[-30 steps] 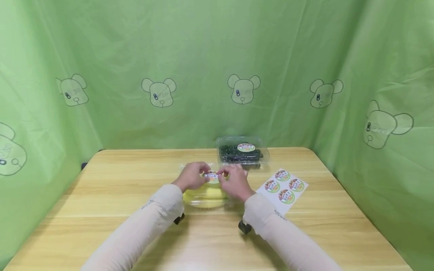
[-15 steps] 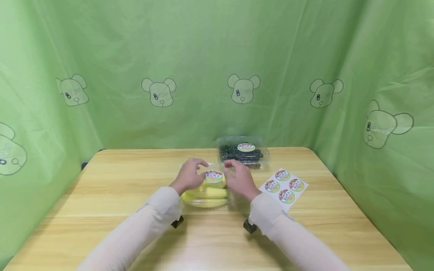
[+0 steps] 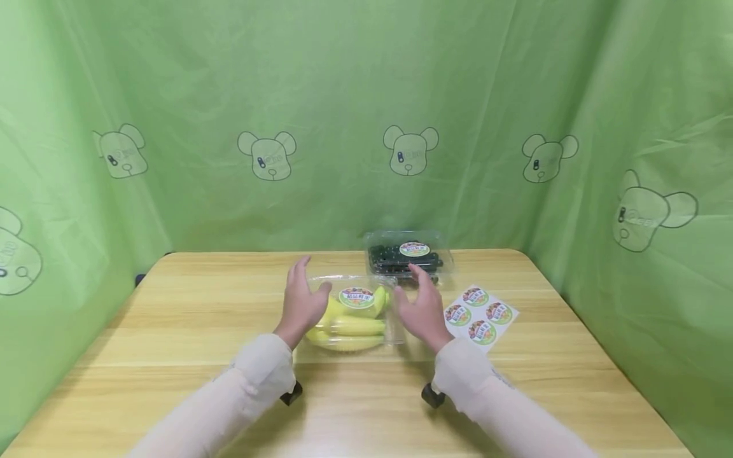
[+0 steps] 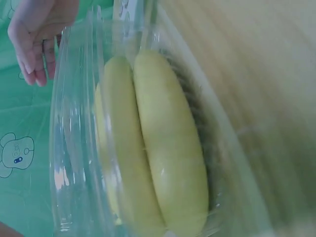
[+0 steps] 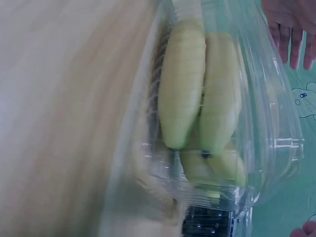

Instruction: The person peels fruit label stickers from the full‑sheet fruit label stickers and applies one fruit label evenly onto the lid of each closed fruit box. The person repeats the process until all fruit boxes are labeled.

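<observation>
Head view, from left to right: the left hand (image 3: 300,301) stands at the left end of the clear clamshell box (image 3: 352,315), fingers straight and loosely spread, thumb near or on the box rim, gripping nothing. The box sits on the wooden table (image 3: 189,331) between both hands, holding yellow bananas (image 3: 349,326), with a round label (image 3: 356,297) on its lid. At its right end the right hand (image 3: 422,308) is held just as wide, palm turned toward the box; whether it touches the plastic cannot be told. Behind it stands a second clear box with dark fruit (image 3: 408,256), and to the right lies a sheet of stickers (image 3: 480,313).

The thin plastic looks light, springy and slick, likely to buckle if squeezed on the lid; the stiffer rim at the two short ends seems the best place to take hold, with the bananas shifting little inside.

Both wrist views are blurred and very close: the bananas (image 4: 168,148) show through the glare, but the lid's catch and the label's print are not legible. The number of bananas is unclear.
</observation>
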`<state>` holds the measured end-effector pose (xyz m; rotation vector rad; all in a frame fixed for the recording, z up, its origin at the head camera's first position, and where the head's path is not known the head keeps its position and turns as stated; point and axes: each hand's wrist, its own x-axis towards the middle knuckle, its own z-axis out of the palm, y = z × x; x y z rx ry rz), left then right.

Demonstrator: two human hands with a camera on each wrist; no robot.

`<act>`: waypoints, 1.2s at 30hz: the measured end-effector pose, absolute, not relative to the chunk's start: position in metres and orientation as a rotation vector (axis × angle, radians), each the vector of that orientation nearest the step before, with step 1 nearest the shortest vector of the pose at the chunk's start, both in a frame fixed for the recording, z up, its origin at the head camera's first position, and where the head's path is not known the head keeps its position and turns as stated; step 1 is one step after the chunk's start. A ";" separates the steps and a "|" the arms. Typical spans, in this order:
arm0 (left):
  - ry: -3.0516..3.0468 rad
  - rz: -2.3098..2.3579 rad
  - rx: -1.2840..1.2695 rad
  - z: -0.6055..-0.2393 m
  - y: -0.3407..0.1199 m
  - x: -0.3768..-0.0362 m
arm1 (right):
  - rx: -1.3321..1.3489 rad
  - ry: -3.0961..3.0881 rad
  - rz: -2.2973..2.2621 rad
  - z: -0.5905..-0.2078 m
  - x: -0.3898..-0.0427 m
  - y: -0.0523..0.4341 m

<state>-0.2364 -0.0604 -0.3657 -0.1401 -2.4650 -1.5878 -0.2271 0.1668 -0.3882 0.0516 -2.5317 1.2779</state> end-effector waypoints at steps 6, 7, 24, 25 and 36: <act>-2.371 -1.669 0.002 -0.375 -0.067 -0.231 | -0.101 -2.504 1.393 -0.396 -0.222 0.171; -2.367 -1.675 0.021 -0.377 -0.068 -0.231 | -0.121 -2.500 1.410 -0.397 -0.222 0.171; -2.407 -1.781 0.135 -0.402 -0.079 -0.225 | -0.240 -2.448 1.698 -0.415 -0.208 0.155; -2.407 -1.783 0.134 -0.403 -0.078 -0.224 | -0.241 -2.453 1.696 -0.415 -0.207 0.155; -2.441 -1.799 0.175 -0.412 -0.075 -0.215 | -0.227 -2.445 1.793 -0.419 -0.200 0.145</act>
